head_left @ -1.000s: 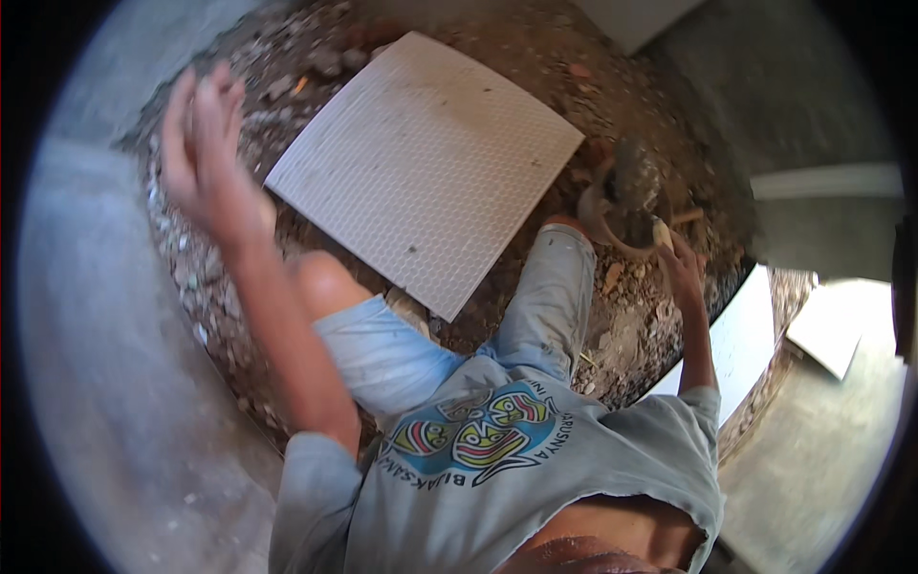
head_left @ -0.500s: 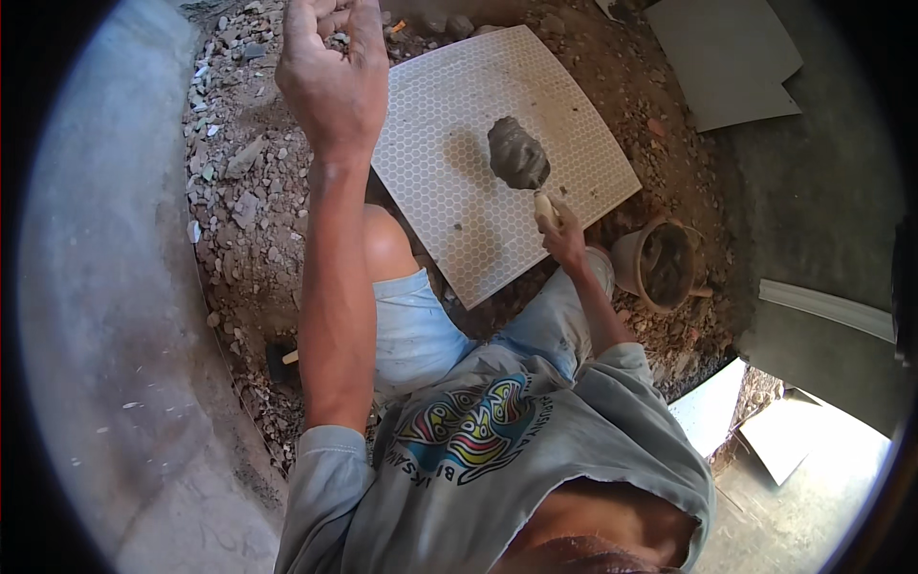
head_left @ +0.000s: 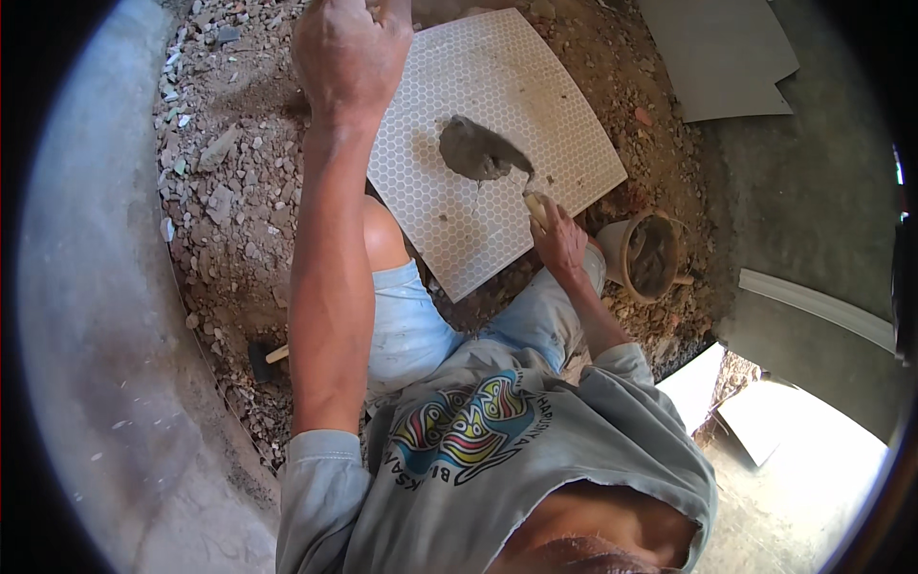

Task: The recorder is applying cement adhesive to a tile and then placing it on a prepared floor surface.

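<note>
My right hand [head_left: 558,236] is wrapped around the pale handle of a trowel [head_left: 536,207]. Its dark blade is tilted against a grey lump of wet mortar [head_left: 467,153] on a square tile [head_left: 478,239]. That tile shows a face with a honeycomb pattern and a few dark specks. My left hand [head_left: 352,59] is raised at the upper edge of the view, over the tile's left side. Its fingers are mostly cut off by the picture's edge, so I cannot tell whether they are open or closed.
A bucket [head_left: 626,251] of mortar, with a handle sticking out, stands right of the tile. Rubble [head_left: 239,182] covers the ground around. A hammer-like tool [head_left: 260,362] lies by my left forearm. Grey sheets [head_left: 722,57] and a white strip [head_left: 813,306] lie at right.
The mortar that covered the trowel blade now lies spread on the tile, farther left, and the blade has tilted. My left hand has shifted slightly up and right in view.
</note>
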The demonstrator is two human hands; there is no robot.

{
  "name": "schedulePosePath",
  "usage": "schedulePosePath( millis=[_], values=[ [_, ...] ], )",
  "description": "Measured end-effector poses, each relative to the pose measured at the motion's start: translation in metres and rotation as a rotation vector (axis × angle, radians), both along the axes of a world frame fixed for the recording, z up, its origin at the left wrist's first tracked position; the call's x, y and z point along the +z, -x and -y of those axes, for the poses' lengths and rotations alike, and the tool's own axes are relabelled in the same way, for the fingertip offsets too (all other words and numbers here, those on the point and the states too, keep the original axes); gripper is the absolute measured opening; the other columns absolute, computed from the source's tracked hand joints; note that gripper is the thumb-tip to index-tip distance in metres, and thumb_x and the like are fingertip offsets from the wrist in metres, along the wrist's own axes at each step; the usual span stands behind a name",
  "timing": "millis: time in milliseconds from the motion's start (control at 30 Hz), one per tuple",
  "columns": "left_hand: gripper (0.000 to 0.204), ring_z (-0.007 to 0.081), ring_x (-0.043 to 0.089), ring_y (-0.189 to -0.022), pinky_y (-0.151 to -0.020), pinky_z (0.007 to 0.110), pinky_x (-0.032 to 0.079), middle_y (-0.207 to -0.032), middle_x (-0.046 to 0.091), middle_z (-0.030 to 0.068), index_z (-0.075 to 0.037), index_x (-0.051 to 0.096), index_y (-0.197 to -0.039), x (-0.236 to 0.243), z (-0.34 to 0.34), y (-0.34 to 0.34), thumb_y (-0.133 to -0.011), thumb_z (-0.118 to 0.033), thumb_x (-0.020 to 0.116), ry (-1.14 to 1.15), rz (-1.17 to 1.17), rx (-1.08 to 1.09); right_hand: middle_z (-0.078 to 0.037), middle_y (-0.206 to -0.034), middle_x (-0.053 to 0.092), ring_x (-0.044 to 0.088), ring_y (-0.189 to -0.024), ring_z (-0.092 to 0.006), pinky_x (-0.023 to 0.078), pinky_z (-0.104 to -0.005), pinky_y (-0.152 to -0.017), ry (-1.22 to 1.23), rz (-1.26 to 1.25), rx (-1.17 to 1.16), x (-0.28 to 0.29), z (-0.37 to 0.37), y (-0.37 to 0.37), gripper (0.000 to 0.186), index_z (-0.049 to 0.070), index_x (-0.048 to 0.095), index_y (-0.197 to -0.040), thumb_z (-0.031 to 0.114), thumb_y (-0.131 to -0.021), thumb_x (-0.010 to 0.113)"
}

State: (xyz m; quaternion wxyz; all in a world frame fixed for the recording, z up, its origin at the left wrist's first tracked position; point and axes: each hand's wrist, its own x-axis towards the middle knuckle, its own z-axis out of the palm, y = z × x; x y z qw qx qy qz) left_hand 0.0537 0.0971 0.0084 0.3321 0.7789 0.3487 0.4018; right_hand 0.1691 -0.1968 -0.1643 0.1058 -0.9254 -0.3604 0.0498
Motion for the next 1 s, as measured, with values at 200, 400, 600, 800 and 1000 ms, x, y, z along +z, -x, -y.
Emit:
schedulePosePath(
  millis=[200,400,600,800,1000],
  values=[
    [0.039,0.0294,0.066,-0.084,-0.073,0.039,0.051,-0.092,0.068,0.0131,-0.008,0.054,-0.125,-0.013,-0.009,-0.012,-0.088,-0.014,0.061,0.046,-0.114,-0.013,-0.015,-0.102,0.064,0.063,-0.084,-0.0365,0.05,-0.0462,-0.068,-0.056,-0.08,0.003,-0.017,0.018,0.002,0.041,0.017,0.05,-0.123,0.024,-0.084,0.061],
    [0.04,0.0309,0.065,-0.087,-0.077,0.041,0.051,-0.096,0.068,0.014,-0.008,0.054,-0.125,-0.005,-0.018,-0.033,-0.087,-0.015,0.061,0.077,-0.259,0.002,-0.02,-0.104,0.062,0.064,-0.083,-0.0379,0.051,-0.0468,-0.068,0.219,-0.145,0.153,-0.021,0.005,-0.027,0.045,0.018,0.045,-0.129,0.033,-0.088,0.055],
    [0.039,0.025,0.065,-0.089,-0.079,0.038,0.05,-0.099,0.068,0.0105,-0.011,0.054,-0.126,0.002,-0.029,-0.065,-0.088,-0.021,0.061,-0.143,-0.165,-0.099,-0.022,-0.1,0.065,0.065,-0.087,-0.0376,0.052,-0.0483,-0.072,0.36,-0.137,0.174,-0.047,-0.032,-0.117,0.047,0.02,0.046,-0.131,0.043,-0.091,0.052],
    [0.037,0.0223,0.068,-0.079,-0.07,0.035,0.055,-0.091,0.07,0.0069,-0.012,0.055,-0.125,-0.021,-0.034,-0.071,-0.089,-0.022,0.06,-0.218,-0.184,-0.071,-0.02,-0.095,0.066,0.065,-0.088,-0.0352,0.05,-0.0472,-0.073,0.077,-0.669,-0.229,-0.037,-0.066,-0.149,0.05,0.009,0.048,-0.122,0.049,-0.092,0.045],
    [0.037,0.0234,0.068,-0.078,-0.072,0.038,0.054,-0.091,0.07,0.0069,-0.011,0.055,-0.125,-0.023,-0.044,-0.082,-0.091,-0.025,0.058,-0.221,-0.205,-0.076,-0.03,-0.108,0.055,0.059,-0.094,-0.0431,0.049,-0.0426,-0.082,0.099,-0.636,-0.216,-0.074,-0.025,-0.076,0.044,-0.004,0.043,-0.127,0.028,-0.096,0.043]
  ],
)
